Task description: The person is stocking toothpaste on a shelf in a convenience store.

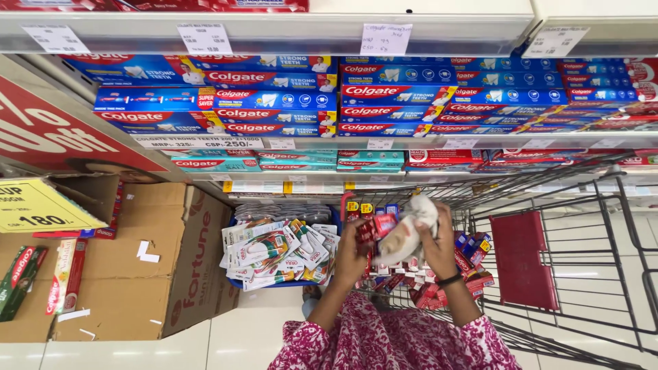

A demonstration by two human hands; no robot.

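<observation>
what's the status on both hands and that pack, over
Left hand closed on small red pack. Right hand holding white cloth against it. Both above red boxes in wire cart. Nothing blocking.

I am standing in a shop aisle. Above my wire shopping trolley [548,274] run white shelves [329,140] packed with rows of boxed toothpaste [274,103], paper price tags [385,38] clipped along their edges. Left of the trolley sits a cardboard carton [157,274] under a yellow price sign [38,205].

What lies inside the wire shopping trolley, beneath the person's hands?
Small red and blue boxes are heaped in the trolley. The left hand, right hand and white cloth hide the boxes beneath them.
</observation>
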